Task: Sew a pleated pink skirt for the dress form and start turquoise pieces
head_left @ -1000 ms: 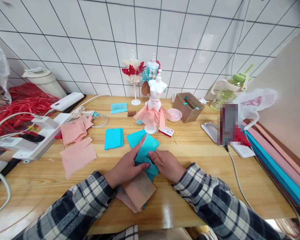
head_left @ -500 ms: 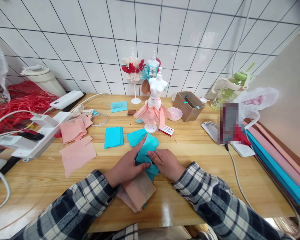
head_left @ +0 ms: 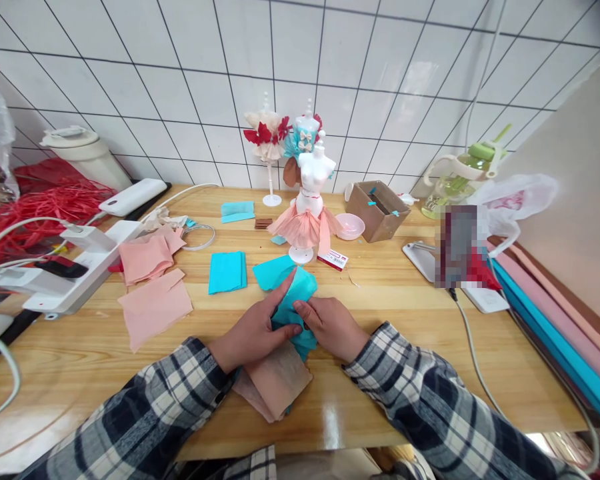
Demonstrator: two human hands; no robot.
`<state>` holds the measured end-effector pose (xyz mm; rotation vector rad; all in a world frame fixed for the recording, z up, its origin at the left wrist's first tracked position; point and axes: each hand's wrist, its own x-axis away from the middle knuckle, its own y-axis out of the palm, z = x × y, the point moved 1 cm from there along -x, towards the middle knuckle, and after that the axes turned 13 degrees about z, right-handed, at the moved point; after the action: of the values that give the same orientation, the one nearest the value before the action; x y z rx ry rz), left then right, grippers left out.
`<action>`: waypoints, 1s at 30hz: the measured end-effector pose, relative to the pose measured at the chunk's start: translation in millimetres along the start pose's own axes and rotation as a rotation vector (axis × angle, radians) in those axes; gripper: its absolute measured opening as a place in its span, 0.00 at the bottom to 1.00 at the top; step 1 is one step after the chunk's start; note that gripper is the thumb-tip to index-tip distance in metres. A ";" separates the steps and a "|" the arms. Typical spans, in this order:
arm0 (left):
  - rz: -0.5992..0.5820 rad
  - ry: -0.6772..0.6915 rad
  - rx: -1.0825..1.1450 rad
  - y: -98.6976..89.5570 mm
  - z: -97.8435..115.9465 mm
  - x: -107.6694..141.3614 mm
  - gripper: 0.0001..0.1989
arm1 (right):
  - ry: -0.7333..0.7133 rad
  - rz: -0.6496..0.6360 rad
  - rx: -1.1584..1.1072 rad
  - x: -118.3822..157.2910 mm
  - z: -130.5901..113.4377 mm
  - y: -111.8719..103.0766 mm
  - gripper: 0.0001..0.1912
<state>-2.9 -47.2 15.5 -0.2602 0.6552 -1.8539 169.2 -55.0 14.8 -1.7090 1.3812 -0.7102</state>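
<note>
A piece of blue crepe paper [head_left: 303,287] is held between both hands above the near middle of the table. My left hand [head_left: 253,337] grips it from the left, index finger stretched along its surface and thumb across its lower part. From the right, my right hand [head_left: 337,327] pinches its edge with thumb and curled fingers; whether a small tool is in that fist is hidden. Under the hands lies folded peach crepe paper [head_left: 283,383]. A white mini dress form [head_left: 316,170] in a peach paper skirt [head_left: 303,228] stands just beyond the blue paper.
Left of the hands lie a folded blue paper stack [head_left: 228,272] and peach paper pieces [head_left: 155,310], beside a power strip [head_left: 87,270]. Behind are a decorated dress form [head_left: 270,157], a pink bowl [head_left: 350,227] and a cardboard box [head_left: 383,217]. Paper rolls [head_left: 555,333] line the right.
Almost nothing differs. Both hands keep their hold on the blue crepe paper, and the view has shifted very slightly.
</note>
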 end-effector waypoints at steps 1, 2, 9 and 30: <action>0.000 -0.001 0.003 0.1 0.3 0.1 0.47 | -0.002 0.001 0.003 0.0 -0.4 -0.5 0.29; 0.000 -0.001 0.004 0.2 0.6 0.2 0.47 | -0.004 0.003 0.006 -0.1 -0.8 -0.9 0.29; 0.007 0.011 0.000 0.9 -0.4 1.0 0.46 | -0.023 0.010 -0.010 0.2 0.5 0.7 0.29; 0.011 0.001 -0.005 4.1 -3.6 2.3 0.47 | -0.004 0.007 -0.090 0.9 3.2 4.3 0.30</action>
<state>-2.2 -49.3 10.0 -0.2580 0.6612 -1.8419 169.8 -55.4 9.5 -1.7738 1.4353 -0.6493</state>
